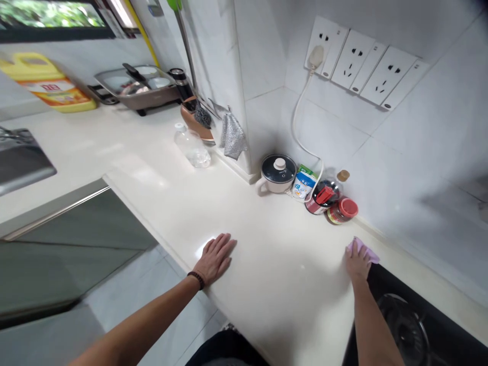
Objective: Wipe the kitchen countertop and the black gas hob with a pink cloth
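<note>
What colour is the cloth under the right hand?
Light pinkish purple: the cloth shows best in the head view.

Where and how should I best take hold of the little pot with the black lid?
Probably by its side handle, your left hand coming from the front left: the pot's handle juts that way, while the blue-and-white packet stands close on its right. The knob would likely lift only the lid.

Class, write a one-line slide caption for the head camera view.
Right hand over a pink cloth beside the black stove, left hand resting palm-down on the pale counter.
</note>
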The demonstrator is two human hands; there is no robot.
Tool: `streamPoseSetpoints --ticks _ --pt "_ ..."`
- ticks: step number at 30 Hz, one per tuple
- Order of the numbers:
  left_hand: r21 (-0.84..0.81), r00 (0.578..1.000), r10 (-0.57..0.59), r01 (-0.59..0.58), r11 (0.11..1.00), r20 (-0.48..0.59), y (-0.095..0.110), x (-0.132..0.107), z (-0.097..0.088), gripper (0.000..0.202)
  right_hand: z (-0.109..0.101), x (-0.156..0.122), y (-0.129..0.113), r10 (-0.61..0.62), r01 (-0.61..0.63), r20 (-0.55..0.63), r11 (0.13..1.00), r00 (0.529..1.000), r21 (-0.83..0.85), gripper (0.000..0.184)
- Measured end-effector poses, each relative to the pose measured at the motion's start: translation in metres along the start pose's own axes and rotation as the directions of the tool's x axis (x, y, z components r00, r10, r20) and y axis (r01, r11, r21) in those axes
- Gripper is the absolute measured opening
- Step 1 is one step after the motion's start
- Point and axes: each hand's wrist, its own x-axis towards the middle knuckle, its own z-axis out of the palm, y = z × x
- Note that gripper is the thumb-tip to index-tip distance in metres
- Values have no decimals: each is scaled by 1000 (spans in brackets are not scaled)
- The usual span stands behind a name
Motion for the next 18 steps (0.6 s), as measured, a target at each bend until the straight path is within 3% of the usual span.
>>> streamPoseSetpoints --ticks 5,8,13,18 --pt "-8 999 46 -46 999 -28 2 3 0 60 14 -66 4 3 -3 -35 1000 999 -2 73" --pt "-21 998 48 -49 999 -38 5 5 -1 60 18 -122 4 6 -6 -13 1000 1000 -11 71" --pt "-43 999 40 -41 998 -23 11 8 -4 60 25 -249 4 -67 65 -32 996 997 -68 71" --pt "-61 999 45 -46 997 -24 14 10 -3 60 45 -371 21 -174 169 -40 978 984 -121 70"
